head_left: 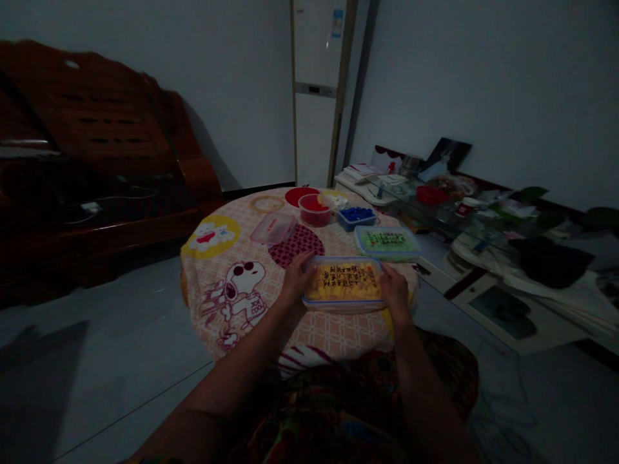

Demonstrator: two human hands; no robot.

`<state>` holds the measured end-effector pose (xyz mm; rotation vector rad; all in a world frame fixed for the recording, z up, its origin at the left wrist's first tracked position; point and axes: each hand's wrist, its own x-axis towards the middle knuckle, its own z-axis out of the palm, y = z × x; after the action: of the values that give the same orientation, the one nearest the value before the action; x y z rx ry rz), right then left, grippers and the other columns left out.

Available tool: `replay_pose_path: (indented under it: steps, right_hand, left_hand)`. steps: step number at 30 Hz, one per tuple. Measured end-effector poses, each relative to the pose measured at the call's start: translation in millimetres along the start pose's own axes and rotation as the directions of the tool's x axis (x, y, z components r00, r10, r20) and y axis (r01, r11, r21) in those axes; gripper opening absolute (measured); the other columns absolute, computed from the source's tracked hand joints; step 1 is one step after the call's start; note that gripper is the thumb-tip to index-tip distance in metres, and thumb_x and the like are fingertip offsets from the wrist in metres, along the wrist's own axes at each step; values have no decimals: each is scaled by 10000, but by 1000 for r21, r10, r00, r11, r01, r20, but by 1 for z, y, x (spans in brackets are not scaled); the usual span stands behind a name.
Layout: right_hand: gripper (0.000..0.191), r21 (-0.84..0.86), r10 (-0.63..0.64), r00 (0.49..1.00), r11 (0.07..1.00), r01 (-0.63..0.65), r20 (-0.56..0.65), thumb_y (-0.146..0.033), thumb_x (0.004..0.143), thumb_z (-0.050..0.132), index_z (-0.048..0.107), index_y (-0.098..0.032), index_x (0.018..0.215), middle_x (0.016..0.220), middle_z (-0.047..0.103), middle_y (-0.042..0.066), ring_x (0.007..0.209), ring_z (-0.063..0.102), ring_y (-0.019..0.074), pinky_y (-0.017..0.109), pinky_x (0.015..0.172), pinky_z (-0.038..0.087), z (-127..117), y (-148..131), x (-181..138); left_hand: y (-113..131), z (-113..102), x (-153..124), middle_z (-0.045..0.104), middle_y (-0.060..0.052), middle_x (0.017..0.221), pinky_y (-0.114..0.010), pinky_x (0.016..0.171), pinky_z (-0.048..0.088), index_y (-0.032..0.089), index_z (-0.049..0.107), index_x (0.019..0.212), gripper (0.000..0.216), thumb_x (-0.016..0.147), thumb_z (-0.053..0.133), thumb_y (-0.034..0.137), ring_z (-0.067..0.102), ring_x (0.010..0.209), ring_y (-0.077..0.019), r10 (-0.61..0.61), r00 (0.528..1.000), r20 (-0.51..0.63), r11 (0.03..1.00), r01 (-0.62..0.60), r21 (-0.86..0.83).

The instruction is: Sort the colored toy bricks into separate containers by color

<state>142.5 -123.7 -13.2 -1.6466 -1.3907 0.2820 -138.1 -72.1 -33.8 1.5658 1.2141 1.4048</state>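
1. The yellow container (343,283) is a shallow, clear rectangular box with a blue-edged lid. It is filled with something bright yellow, and rows of dark writing run across its top; the writing is too small to read.
2. It sits at the near edge of the round table (309,328), on a pink cartoon-print tablecloth (236,283), directly in front of the person.
3. The left hand (294,278) clasps the box's left short end, fingers curled over the top edge.
4. The right hand (394,291) clasps the opposite short end in the same way, so the box is held between both hands.
5. Just behind it lies a green container (387,241), also flat and lidded with dark writing.
6. Further back stand a blue container (356,217) and a round red container (315,210), near each other.
7. A clear lidded box (274,227) rests left of those, apart from the yellow one.
8. A dark wooden sofa (97,161) fills the left, and a cluttered low glass table (459,212) stands at the right.
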Motion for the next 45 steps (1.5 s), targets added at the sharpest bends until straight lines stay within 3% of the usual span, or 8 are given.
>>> replay_pose_path:
  steps: [6, 11, 14, 18, 22, 36, 39, 45]
  right_hand:
    - [526, -25, 9, 998, 1000, -8, 59, -297, 840, 406, 707, -129, 1237, 1230, 717, 126, 1190, 641, 274, 398, 1073, 468, 2, 2, -2]
    - [533, -58, 26, 997, 998, -22, 67, -255, 852, 375, 694, -94, 1248, 1225, 715, 152, 1176, 651, 280, 400, 1058, 480, 4, 3, -1]
    - [503, -143, -29, 997, 989, 40, 78, -228, 879, 359, 707, -115, 1223, 1120, 751, 154, 1095, 682, 287, 403, 1007, 508, 5, 1, -1]
    - [460, -306, -31, 993, 950, 64, 112, -167, 901, 370, 700, -94, 1212, 1004, 763, 172, 997, 706, 275, 365, 951, 513, 3, -4, -2]
    - [420, -390, -6, 993, 919, 54, 122, -156, 935, 376, 696, -97, 1201, 996, 754, 181, 947, 711, 260, 332, 903, 505, -1, -13, -5]
    - [476, -500, 104, 988, 865, -33, 116, -337, 1026, 302, 658, -93, 1227, 987, 721, 233, 939, 708, 315, 433, 879, 490, -8, -41, -16]
    - [558, -395, 15, 969, 915, 86, 246, -496, 946, 514, 550, -142, 1376, 1179, 678, 207, 1102, 661, 332, 456, 950, 489, -15, -36, -27]
    - [1012, -195, -96, 904, 962, 192, 417, -531, 709, 771, 304, -251, 1562, 1610, 293, 144, 1482, 294, 345, 503, 1170, 322, -28, -13, -44]
  left_hand:
    - [3, 2, 5, 622, -139, 1373, -515, 1151, 372, 163, 666, 1251, 411, 869, 525, 217, 539, 1310, -292, 131, 977, 168, 871, -195, 452]
    - [34, 15, 0, 550, -123, 1462, -550, 1177, 279, 195, 576, 1376, 449, 959, 409, 212, 463, 1378, -284, 82, 916, 392, 663, -344, 665]
    - [54, 25, -1, 540, -136, 1463, -618, 1156, 234, 238, 512, 1438, 505, 978, 442, 433, 467, 1354, -331, 50, 875, 482, 565, -423, 709]
    - [66, 36, 3, 418, -204, 1535, -622, 1156, 179, 216, 379, 1533, 926, 792, 580, 734, 374, 1397, -402, 19, 754, 657, 501, -576, 646]
    - [66, 38, 8, 320, -209, 1587, -615, 1148, 179, 252, 316, 1563, 1126, 649, 637, 827, 295, 1431, -439, -8, 653, 757, 505, -651, 567]
    - [64, 48, 27, 570, -166, 1285, -412, 986, 405, 235, 362, 1542, 1071, 681, 605, 823, 554, 1167, -350, 6, 699, 715, 549, -600, 582]
    - [62, 48, 27, 580, -170, 1270, -415, 971, 411, 226, 374, 1540, 1079, 674, 613, 825, 563, 1146, -355, 9, 706, 708, 559, -591, 582]
    - [64, 48, 27, 585, -159, 1287, -404, 982, 398, 241, 402, 1526, 1043, 673, 655, 786, 561, 1160, -352, 7, 713, 701, 585, -571, 576]
